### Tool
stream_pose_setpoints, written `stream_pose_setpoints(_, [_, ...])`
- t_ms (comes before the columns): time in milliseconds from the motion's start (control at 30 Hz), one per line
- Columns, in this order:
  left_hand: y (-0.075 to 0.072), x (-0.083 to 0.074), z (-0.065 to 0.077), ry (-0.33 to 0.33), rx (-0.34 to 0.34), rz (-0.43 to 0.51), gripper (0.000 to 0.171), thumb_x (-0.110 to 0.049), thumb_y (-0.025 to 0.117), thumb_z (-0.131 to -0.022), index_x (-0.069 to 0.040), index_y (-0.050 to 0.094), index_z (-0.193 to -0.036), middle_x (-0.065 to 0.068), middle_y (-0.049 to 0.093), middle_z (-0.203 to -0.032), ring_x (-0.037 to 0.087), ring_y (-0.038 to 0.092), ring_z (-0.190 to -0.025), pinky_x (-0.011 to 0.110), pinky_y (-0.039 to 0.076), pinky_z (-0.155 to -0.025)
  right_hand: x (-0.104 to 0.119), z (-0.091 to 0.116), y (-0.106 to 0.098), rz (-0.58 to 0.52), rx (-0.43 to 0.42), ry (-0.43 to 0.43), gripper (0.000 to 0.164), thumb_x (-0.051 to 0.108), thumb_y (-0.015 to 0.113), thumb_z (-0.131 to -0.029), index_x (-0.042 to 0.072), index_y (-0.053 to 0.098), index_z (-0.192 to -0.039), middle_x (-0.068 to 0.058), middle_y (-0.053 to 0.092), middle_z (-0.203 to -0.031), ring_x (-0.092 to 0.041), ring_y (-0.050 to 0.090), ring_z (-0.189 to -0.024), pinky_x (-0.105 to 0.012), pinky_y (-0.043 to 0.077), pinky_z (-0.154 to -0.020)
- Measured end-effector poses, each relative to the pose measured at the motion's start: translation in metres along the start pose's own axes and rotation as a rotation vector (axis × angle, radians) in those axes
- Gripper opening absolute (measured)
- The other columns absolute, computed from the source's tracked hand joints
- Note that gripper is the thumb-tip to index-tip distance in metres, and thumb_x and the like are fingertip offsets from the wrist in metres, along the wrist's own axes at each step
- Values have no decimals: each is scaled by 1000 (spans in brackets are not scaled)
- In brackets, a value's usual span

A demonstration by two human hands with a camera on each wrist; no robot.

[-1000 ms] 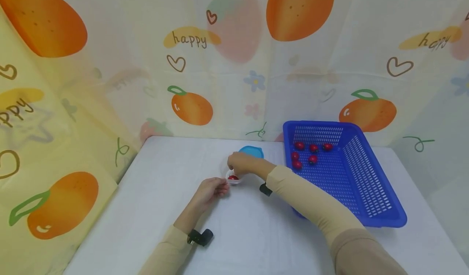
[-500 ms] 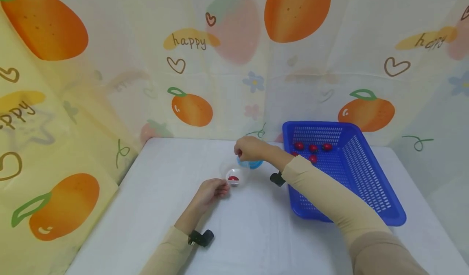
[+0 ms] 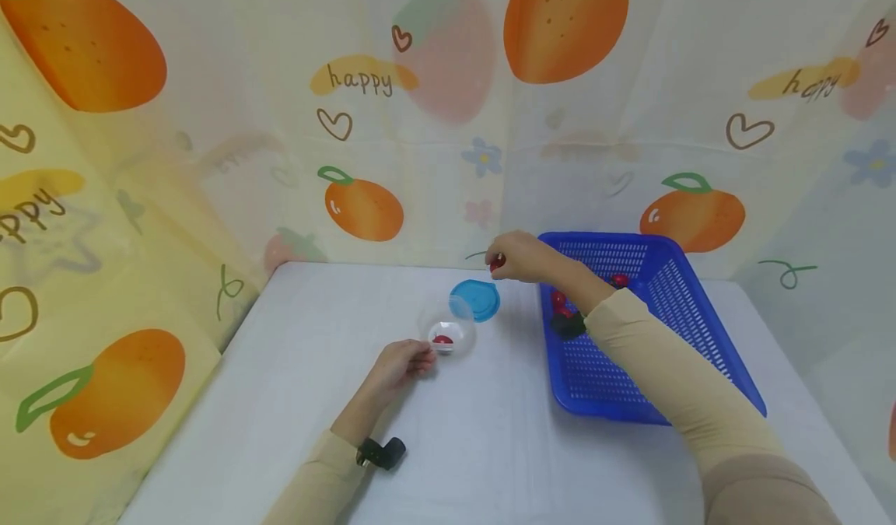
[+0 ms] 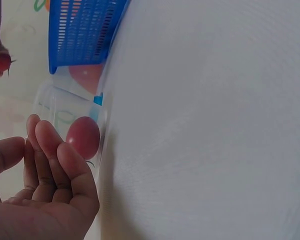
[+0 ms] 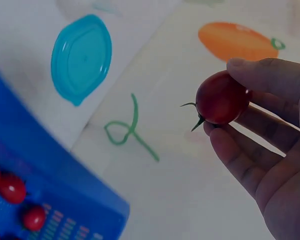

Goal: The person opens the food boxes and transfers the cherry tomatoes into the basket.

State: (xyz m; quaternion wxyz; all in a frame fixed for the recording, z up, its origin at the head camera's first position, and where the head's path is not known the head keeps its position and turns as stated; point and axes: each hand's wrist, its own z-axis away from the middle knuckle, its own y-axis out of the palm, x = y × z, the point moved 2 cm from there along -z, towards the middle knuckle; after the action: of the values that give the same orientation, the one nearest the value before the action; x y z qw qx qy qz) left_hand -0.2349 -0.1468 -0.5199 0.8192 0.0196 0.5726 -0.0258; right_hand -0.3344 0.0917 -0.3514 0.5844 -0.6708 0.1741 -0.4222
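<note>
In the head view my right hand (image 3: 523,257) is raised above the table's back edge, beside the basket. It pinches a red cherry tomato (image 5: 222,98) between thumb and fingers, the green stem pointing away from the palm. My left hand (image 3: 400,365) rests low on the table and pinches the near rim of a clear plastic container (image 3: 463,342). One cherry tomato (image 4: 84,138) lies inside that container, seen through its wall in the left wrist view. Behind the container a blue lid (image 3: 477,301) lies flat on the table.
A blue perforated basket (image 3: 707,330) stands on the right of the white table (image 3: 490,447), with several cherry tomatoes (image 5: 12,188) toward its far left; my right forearm crosses over it. A fruit-printed cloth (image 3: 434,190) hangs behind the table.
My right hand has risen out of the container and moved right past the lid, a tomato now showing in its fingers. The left hand has stayed at the container.
</note>
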Motion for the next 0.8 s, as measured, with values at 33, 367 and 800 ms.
stream_pose_setpoints(33, [0,0,0,1,-3,-3,30,-18,55,-95,7,64,-109,3,68,-83,13,63,-76,22,53,-71,-6,3,-2,-14,-13,11,23,12,68,-88,1,71,-109,-12,70,-102,-24,64,-94,-36,55,-86])
stream_pose_setpoints(367, [1,1,-2,-9,-11,-9,30,-18,55,-95,6,64,-109,3,68,-83,14,64,-77,22,53,-72,-66,34,-17,-3,-107,84,28,15,71,-86,-3,71,-106,-18,70,-105,-33,63,-99,-48,49,-93])
stream_pose_setpoints(800, [2,0,1,9,5,-10,31,-18,56,-95,9,62,-110,3,67,-84,14,63,-78,23,53,-73,-146,76,1,-55,-61,324,21,8,68,-86,-8,70,-99,-21,71,-93,-31,64,-84,-45,55,-79])
